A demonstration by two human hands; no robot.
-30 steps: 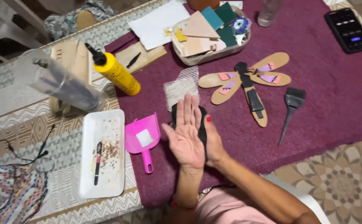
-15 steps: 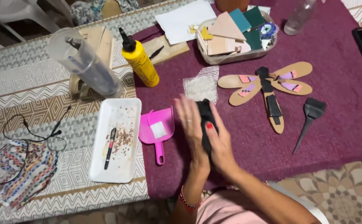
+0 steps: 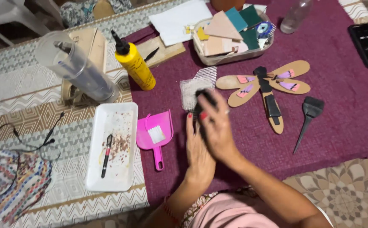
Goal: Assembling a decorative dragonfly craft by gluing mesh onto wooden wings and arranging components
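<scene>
Black strip pressed between both palms, over the purple cloth.
Right hand lies flat on top, fingers straight and close together; left hand sits under it, fingers narrow, thumb up. Only the strip's top end shows, just beside the white mesh patch. Judgement: keep palms parallel and pressure even so it doesn't twist or skew. Pink dustpan and white tray sit to the left, sandal soles to the right.

Yellow glue bottle, pink dustpan
</scene>
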